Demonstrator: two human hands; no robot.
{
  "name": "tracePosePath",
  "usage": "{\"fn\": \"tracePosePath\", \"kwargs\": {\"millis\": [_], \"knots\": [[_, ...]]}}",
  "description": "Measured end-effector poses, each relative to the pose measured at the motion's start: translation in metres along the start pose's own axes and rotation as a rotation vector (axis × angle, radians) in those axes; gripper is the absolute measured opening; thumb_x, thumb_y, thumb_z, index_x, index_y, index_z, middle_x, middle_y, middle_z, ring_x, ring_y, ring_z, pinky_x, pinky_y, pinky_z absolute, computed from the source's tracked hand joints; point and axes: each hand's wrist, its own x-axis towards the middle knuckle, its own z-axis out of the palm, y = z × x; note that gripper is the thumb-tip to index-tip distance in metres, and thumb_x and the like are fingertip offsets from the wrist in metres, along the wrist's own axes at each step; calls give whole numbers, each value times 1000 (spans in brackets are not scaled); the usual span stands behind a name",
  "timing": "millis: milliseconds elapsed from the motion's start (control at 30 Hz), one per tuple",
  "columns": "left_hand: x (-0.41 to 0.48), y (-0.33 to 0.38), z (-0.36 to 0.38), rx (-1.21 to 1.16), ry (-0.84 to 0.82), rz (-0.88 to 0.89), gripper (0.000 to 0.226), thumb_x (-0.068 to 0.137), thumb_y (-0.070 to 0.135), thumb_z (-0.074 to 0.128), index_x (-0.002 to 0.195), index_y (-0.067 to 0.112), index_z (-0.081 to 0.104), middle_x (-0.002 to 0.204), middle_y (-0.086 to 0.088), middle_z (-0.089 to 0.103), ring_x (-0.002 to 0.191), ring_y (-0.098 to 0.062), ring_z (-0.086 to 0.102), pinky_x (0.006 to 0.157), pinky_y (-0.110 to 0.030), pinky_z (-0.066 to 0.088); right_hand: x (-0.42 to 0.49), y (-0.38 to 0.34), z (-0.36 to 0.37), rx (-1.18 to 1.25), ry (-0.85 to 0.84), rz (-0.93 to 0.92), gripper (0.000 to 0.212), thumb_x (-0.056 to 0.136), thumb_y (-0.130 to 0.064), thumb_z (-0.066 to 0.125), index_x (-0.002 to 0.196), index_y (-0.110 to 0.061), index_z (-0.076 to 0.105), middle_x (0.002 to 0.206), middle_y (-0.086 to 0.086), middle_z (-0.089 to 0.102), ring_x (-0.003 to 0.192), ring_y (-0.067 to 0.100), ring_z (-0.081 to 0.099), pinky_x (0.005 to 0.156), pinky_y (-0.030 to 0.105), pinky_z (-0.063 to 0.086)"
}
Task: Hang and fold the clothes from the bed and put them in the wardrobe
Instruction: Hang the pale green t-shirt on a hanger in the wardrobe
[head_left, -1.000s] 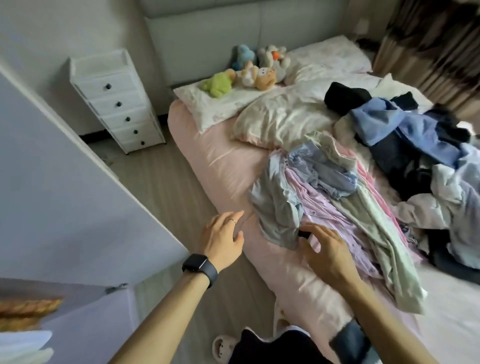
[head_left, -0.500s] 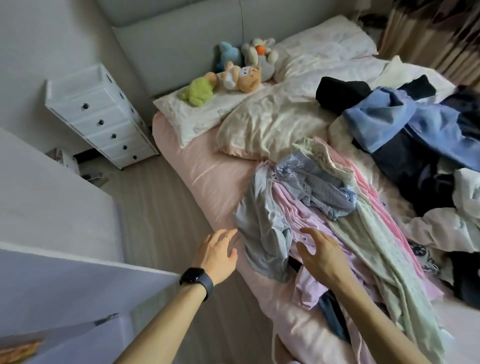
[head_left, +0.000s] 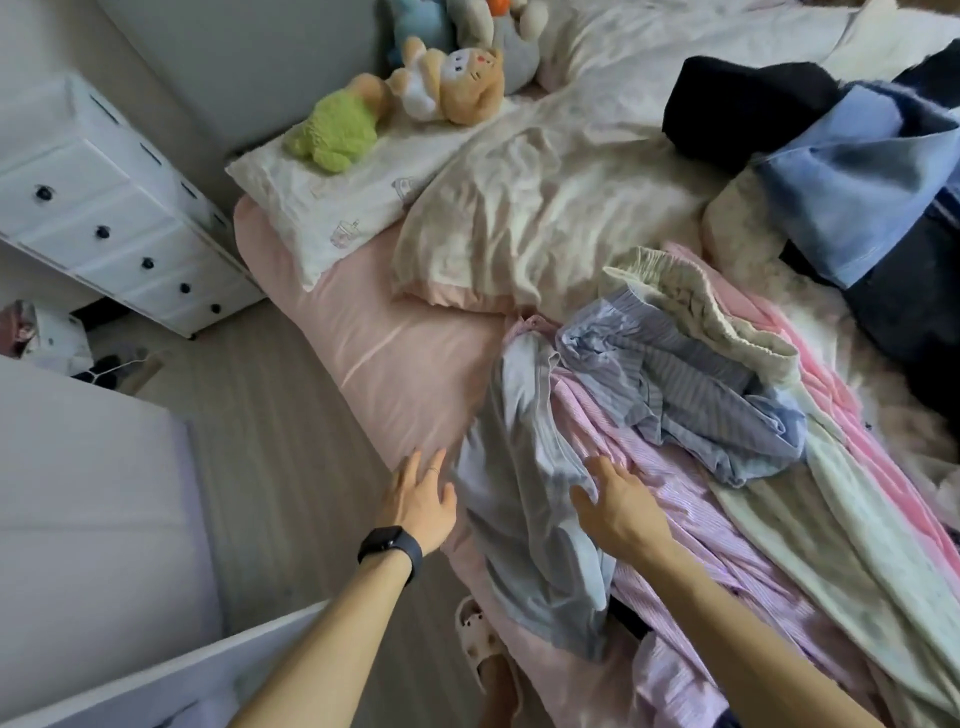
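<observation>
A heap of clothes lies on the bed, which has a pink sheet. Nearest me is a pale grey-blue garment hanging over the bed's edge. Under it lies a pink striped shirt, with a blue striped shirt and a pale green garment beyond. My right hand rests with spread fingers on the seam between the grey-blue garment and the pink shirt. My left hand, with a black watch on its wrist, hovers open at the bed's edge just left of the grey-blue garment.
A blue garment and dark clothes lie at the far right. Plush toys sit on a pillow near the headboard. A white drawer unit stands at the left, and a white wardrobe door is at my lower left.
I have leaned closer to the bed. Both hands have moved forward, the right one onto the clothes and the left one up to the bed's edge.
</observation>
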Motion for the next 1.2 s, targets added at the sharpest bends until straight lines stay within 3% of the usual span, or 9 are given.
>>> {"fn": "tracePosePath", "kwargs": {"millis": [167, 433, 667, 800, 900, 967, 1033, 1100, 1200], "knots": [[82, -28, 50, 37, -66, -5, 57, 107, 39, 27, 159, 36, 6, 167, 5, -10, 154, -22, -5, 124, -47, 6, 57, 9, 47, -65, 69, 101, 33, 98, -35, 49, 121, -13, 56, 124, 15, 58, 116, 39, 54, 91, 45, 46], [101, -64, 89, 55, -253, 40, 64, 105, 32, 30, 157, 42, -7, 164, 13, -20, 154, -22, 5, 122, -50, 20, 55, 22, 72, -32, 265, 64, 19, 97, -33, 63, 98, -14, 59, 102, 9, 66, 92, 37, 63, 65, 40, 46], [76, -36, 41, -213, -206, -87, 50, 102, 27, 46, 150, 19, 38, 154, -6, 37, 137, -29, 42, 111, -39, 38, 21, -13, 33, 210, 248, 16, 9, 93, -30, 66, 91, -24, 61, 87, -6, 68, 77, 23, 65, 64, 40, 54], [4, 25, -17, -624, -156, 23, 16, 95, 23, 61, 107, 32, 65, 114, 9, 67, 109, -13, 64, 98, -33, 51, -24, -49, -7, 459, 167, 34, 13, 88, -32, 73, 80, -31, 64, 71, -18, 70, 64, -1, 66, 56, 17, 49], [-56, 67, -58, -821, -236, 189, 22, 80, 29, 75, 98, 42, 73, 99, 14, 75, 97, 0, 69, 86, -18, 53, -55, -70, -37, 752, 58, 61, 14, 87, -28, 77, 79, -19, 70, 68, 0, 72, 63, 10, 67, 67, 30, 55], [-94, 86, -76, -804, -238, 255, 33, 71, 41, 80, 102, 50, 71, 100, 18, 75, 95, 1, 69, 81, -14, 52, -78, -81, -57, 910, -26, 52, 17, 89, -26, 77, 80, -11, 74, 74, 9, 73, 70, 17, 67, 68, 35, 55], [-124, 98, -88, -739, -135, 232, 35, 69, 51, 79, 102, 49, 68, 93, 18, 74, 90, -2, 70, 80, -25, 56, -102, -88, -73, 952, -106, 2, 18, 91, -26, 75, 81, -11, 79, 78, 11, 74, 72, 14, 66, 65, 27, 52], [-148, 106, -104, -614, 6, 176, 31, 72, 58, 69, 100, 45, 65, 84, 15, 74, 85, -8, 70, 77, -33, 57, -123, -90, -88, 934, -171, -37, 13, 90, -28, 74, 83, -21, 82, 81, -2, 76, 70, 2, 64, 61, 16, 49], [-173, 103, -127, -498, 149, 153, 22, 84, 50, 66, 103, 41, 71, 85, 17, 74, 87, -5, 70, 77, -29, 56, -138, -79, -101, 878, -195, -73, 9, 87, -35, 75, 91, -30, 82, 94, -11, 76, 80, 4, 63, 67, 19, 48]]}}
